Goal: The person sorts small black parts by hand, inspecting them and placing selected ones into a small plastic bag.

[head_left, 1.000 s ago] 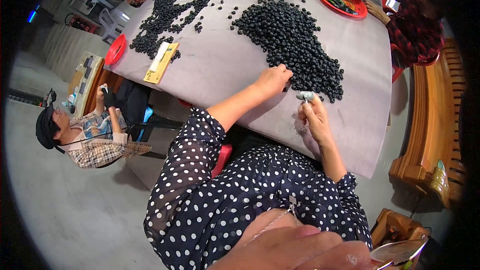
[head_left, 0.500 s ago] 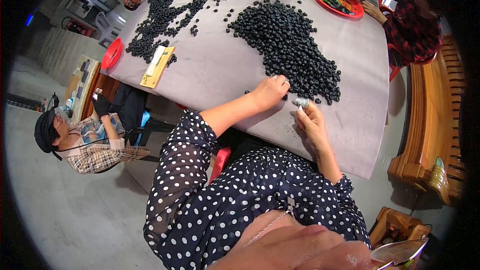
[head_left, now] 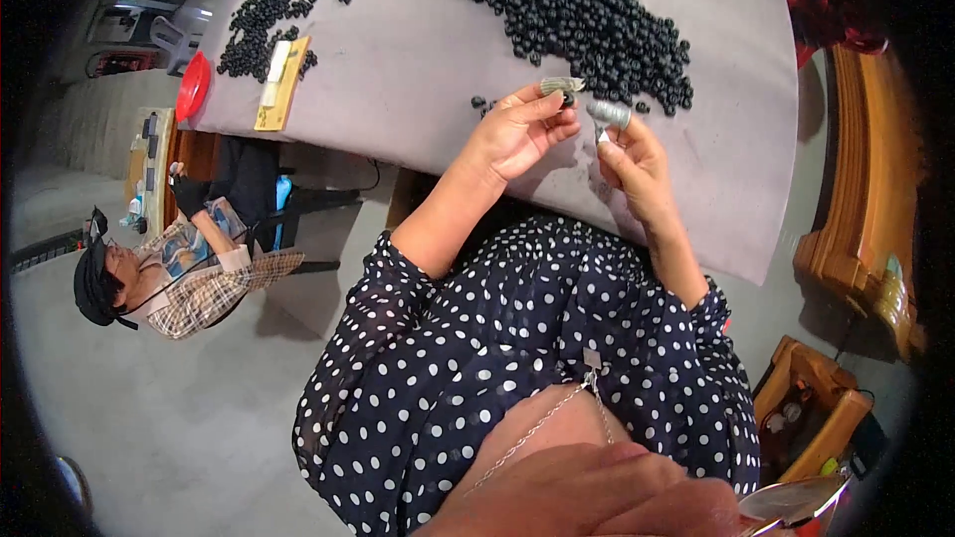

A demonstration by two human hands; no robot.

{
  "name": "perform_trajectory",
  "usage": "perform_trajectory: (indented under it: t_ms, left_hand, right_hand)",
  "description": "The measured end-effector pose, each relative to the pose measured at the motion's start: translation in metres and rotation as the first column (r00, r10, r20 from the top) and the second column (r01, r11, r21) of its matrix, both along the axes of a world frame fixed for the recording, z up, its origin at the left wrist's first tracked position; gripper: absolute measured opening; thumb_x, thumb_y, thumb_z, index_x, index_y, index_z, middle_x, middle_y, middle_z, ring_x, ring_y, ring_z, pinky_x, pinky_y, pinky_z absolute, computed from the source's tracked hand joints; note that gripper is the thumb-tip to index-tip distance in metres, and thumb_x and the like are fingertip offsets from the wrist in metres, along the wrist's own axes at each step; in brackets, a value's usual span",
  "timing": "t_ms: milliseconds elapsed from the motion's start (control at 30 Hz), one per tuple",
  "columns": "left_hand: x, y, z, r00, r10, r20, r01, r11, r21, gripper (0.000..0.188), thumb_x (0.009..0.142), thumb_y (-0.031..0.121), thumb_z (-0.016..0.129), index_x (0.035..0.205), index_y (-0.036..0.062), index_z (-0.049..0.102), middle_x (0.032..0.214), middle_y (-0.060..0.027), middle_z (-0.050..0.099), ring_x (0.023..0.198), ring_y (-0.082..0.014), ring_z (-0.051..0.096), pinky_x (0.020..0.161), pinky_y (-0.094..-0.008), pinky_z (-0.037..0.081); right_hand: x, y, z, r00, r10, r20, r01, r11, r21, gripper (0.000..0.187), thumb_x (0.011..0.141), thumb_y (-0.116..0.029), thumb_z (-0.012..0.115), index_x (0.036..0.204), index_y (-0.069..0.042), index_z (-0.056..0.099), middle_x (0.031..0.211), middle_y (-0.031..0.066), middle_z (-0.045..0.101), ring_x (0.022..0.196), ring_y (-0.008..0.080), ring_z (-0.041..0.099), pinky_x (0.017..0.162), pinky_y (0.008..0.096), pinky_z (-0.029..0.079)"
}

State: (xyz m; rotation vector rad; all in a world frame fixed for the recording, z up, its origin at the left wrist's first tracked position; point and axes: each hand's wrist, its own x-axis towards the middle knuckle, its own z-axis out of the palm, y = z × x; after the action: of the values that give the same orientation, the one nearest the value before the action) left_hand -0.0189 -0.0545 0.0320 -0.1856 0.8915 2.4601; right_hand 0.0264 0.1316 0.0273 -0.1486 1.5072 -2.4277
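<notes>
Now that your left hand [head_left: 522, 134] has turned up from the pile [head_left: 587, 20], its grip, pinched on a black bead [head_left: 568, 99], brings it near your right hand [head_left: 640, 161], closed on a small white thing [head_left: 602, 133], above the table [head_left: 398, 89].

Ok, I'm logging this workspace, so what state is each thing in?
Left hand: pinching a dark bead.
Right hand: gripping a small pale object, kind unclear.
Larger bead pile: heaped, loose.
Left bead group: loose, spread out.
Tablecloth: draped over the near edge.
Yellow piece: white strip on it.
</notes>
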Motion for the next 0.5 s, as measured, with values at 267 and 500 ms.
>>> perform_trajectory:
  t_ms: [267, 500]
  left_hand:
    - [0.021, 0.008, 0.005, 0.988, -0.098, 0.122, 0.087, 0.992, 0.093, 0.020, 0.086, 0.008, 0.056, 0.105, 0.0025, 0.055, 0.097, -0.0087, 0.061, 0.084, -0.0159, 0.060, 0.079, -0.0312, 0.052]
    - [0.025, 0.006, 0.003, 0.987, -0.052, 0.150, 0.039, 0.995, 0.091, 0.017, 0.084, 0.006, 0.057, 0.101, 0.0022, 0.057, 0.093, -0.0079, 0.062, 0.083, -0.0172, 0.061, 0.077, -0.0322, 0.053]
  right_hand:
    - [0.003, 0.000, 0.007, 0.999, 0.027, 0.020, -0.027, 0.999, -0.022, 0.039, 0.082, -0.007, 0.060, 0.118, -0.001, 0.046, 0.081, -0.0015, 0.053, 0.068, 0.0020, 0.048, 0.056, 0.0144, 0.037]
    - [0.004, 0.000, 0.012, 0.998, 0.055, -0.020, -0.055, 0.998, -0.042, 0.039, 0.082, -0.006, 0.060, 0.118, 0.000, 0.047, 0.085, -0.0004, 0.053, 0.076, 0.0033, 0.050, 0.064, 0.0152, 0.040]
